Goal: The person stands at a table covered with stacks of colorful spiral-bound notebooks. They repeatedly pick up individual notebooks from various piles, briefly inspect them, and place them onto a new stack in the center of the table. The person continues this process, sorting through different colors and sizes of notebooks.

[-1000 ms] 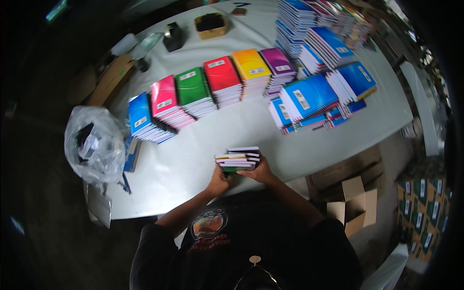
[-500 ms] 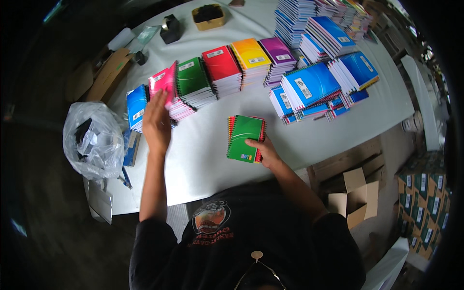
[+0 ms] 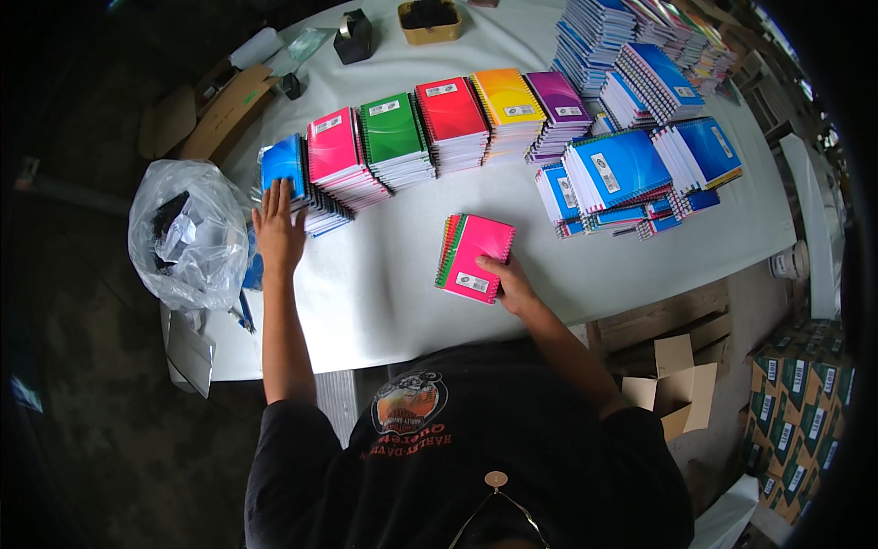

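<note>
My right hand [image 3: 508,282] grips a small bundle of spiral notebooks, with a pink notebook [image 3: 482,254] on top and green, red and other edges showing beneath it. My left hand [image 3: 279,229] reaches to the blue notebook stack [image 3: 282,159] at the left end of a row, its fingers stretched out over the top cover. Along that row stand stacks of pink notebooks [image 3: 333,145], green notebooks [image 3: 393,128], red notebooks [image 3: 450,112], yellow notebooks [image 3: 506,99] and purple notebooks [image 3: 556,97].
More blue notebooks [image 3: 618,170] are piled at the right of the white-covered table [image 3: 384,302]. A clear plastic bag [image 3: 206,274] hangs at the left edge. Far back are a tape dispenser [image 3: 353,38] and a yellow tray [image 3: 430,35]. An opened carton [image 3: 675,389] stands below, right.
A pink notebook now lies on top of the bundle in my right hand, covering the green one. My left hand has moved from the pink stack to the blue stack.
</note>
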Motion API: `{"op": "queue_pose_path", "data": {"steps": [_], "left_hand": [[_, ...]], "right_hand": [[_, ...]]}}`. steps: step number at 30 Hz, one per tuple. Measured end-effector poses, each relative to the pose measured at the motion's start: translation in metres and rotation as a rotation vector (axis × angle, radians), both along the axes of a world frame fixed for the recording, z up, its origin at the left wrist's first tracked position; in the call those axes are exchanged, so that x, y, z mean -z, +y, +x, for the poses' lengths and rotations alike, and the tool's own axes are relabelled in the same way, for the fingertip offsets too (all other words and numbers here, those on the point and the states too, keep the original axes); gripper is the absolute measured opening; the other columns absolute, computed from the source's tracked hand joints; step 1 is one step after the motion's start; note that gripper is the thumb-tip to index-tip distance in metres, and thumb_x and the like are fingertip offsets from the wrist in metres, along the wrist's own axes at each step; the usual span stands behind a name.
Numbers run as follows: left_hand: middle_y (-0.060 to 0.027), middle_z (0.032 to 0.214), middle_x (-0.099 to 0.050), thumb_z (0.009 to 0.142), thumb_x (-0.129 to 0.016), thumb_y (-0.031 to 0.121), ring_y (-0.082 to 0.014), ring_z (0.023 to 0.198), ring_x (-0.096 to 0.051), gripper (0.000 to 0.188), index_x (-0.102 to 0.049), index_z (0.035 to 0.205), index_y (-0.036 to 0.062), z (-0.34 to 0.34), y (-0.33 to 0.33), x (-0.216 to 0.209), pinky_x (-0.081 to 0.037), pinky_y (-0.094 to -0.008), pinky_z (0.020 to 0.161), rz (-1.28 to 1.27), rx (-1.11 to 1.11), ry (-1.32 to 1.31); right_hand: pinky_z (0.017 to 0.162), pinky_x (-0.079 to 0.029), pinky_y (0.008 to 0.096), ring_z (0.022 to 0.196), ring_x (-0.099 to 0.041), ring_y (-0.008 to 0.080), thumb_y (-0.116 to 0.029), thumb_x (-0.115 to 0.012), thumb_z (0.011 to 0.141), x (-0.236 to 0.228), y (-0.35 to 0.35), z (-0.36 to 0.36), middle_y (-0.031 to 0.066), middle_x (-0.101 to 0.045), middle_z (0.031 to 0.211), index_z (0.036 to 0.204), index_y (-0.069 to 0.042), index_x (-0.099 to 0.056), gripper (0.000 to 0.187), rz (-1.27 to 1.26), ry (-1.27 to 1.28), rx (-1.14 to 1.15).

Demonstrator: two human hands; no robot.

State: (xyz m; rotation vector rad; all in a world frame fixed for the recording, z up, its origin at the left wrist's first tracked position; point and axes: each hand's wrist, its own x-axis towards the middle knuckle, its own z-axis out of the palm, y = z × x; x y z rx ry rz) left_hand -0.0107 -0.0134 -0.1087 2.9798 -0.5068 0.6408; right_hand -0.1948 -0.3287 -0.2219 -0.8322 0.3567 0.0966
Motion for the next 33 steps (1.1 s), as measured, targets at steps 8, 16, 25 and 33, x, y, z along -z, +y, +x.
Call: {"op": "queue_pose_path", "data": {"steps": [8, 16, 25, 33], "left_hand": [[-0.0015, 0.083, -0.052, 0.092, -0.05, 0.013, -0.0078, 0.075, -0.046, 0.007, -0.049, 0.089, 0.0069, -0.114, -0.092, 0.009, -0.038, -0.0212, 0.067, -1.719, 0.124, 0.237], [-0.0208, 0.125, -0.035, 0.068, -0.052, -0.012, -0.0347, 0.118, -0.034, 0.047, -0.048, 0.114, -0.0017, -0.188, -0.151, 0.057, -0.026, -0.0399, 0.1, -0.806, 0.193, 0.364], [-0.0154, 0.117, -0.053, 0.088, -0.057, 0.014, -0.0215, 0.108, -0.05, 0.056, -0.028, 0.134, -0.0005, -0.163, -0.17, 0.008, -0.038, -0.032, 0.094, -1.164, 0.472, 1.424], [-0.0114, 0.111, -0.056, 0.075, -0.064, 0.005, -0.0231, 0.111, -0.048, 0.01, -0.057, 0.076, 0.0119, -0.099, -0.154, 0.018, -0.04, -0.0339, 0.091, -1.506, 1.032, 1.235]], "right_hand": [[0.08, -0.049, 0.0332, 0.098, -0.056, 0.0172, -0.021, -0.07, 0.078, 0.008, 0.007, -0.001, 0.0091, -0.053, 0.111, 0.123, -0.005, -0.038, 0.058, 0.045, -0.08, 0.06], [0.087, -0.048, 0.0357, 0.104, -0.054, 0.0201, -0.01, -0.065, 0.079, -0.028, 0.026, -0.02, 0.0109, -0.051, 0.115, 0.129, -0.004, -0.032, 0.061, 0.008, -0.17, 0.145], [0.095, -0.044, 0.0376, 0.109, -0.052, 0.0209, -0.027, -0.049, 0.093, 0.013, 0.028, -0.044, 0.0114, -0.049, 0.122, 0.134, -0.01, -0.031, 0.048, 0.27, -0.242, 0.008], [0.095, -0.043, 0.0375, 0.113, -0.049, 0.0204, -0.04, -0.051, 0.09, 0.026, 0.012, -0.026, 0.0122, -0.049, 0.122, 0.134, -0.007, -0.033, 0.058, 0.249, -0.064, -0.14]]}}
